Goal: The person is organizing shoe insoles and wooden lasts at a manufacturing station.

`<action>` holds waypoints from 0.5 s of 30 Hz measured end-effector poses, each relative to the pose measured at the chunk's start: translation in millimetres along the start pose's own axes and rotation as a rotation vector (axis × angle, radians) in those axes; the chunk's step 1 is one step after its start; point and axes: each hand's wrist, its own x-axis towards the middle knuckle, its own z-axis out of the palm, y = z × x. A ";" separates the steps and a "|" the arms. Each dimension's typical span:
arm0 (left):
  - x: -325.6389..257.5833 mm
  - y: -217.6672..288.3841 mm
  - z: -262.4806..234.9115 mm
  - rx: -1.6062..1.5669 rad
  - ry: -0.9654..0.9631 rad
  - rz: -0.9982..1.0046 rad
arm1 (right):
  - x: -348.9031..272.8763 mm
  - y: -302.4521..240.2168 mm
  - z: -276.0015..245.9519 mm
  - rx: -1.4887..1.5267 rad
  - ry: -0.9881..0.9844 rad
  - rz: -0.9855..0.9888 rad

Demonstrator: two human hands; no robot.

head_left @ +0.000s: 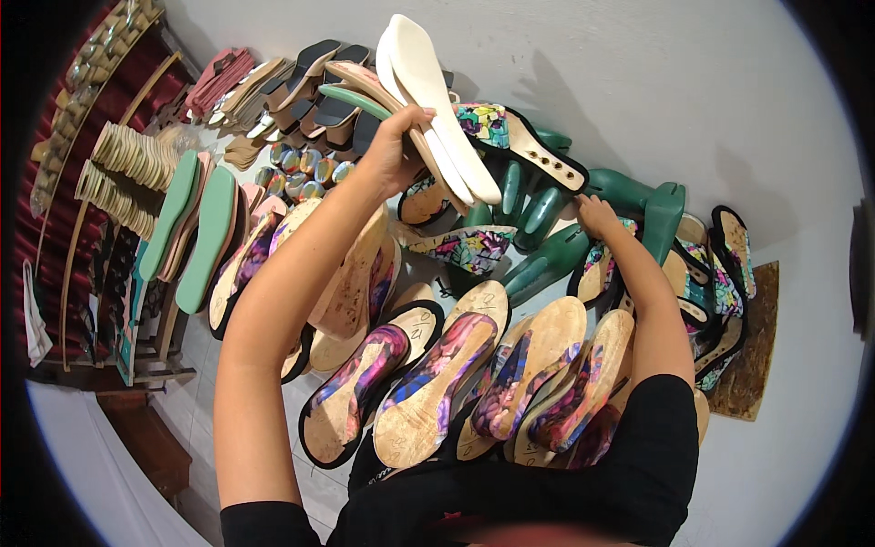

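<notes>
My left hand (397, 155) is raised and closed around a stack of shoe soles. White soles (420, 77) are on its right side, with beige soles (442, 169) and a mint green sole (353, 98) against them. My right hand (599, 219) reaches out among green shoe lasts (551, 255), its fingers bent. The fingertips are by the lower end of a black-edged sandal piece (538, 153) with a floral strap and a row of holes; what they grip, if anything, is hard to see. Another floral strap (469, 248) lies below the stack.
Wooden-soled floral sandals (428, 387) stand in a row close to my body. Mint green soles (206, 242) and stacked beige pieces (118, 201) are at left. Block-heeled soles (314, 77) line the back. More floral sandals (729, 264) and a brown board (743, 346) are at right by the wall.
</notes>
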 end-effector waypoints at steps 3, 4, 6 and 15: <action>-6.6 8.4 0.2 0.038 0.008 0.022 | 5.4 2.5 1.7 0.000 0.034 -0.004; -3.4 8.6 -3.2 0.015 -0.012 0.020 | 6.6 5.2 2.6 -0.003 0.027 -0.004; -4.3 9.8 -6.0 -0.002 -0.020 0.019 | 10.1 7.6 4.8 -0.091 0.136 -0.077; -5.8 10.4 -16.5 0.014 0.030 0.016 | -13.0 5.2 -36.8 -0.235 0.170 -0.153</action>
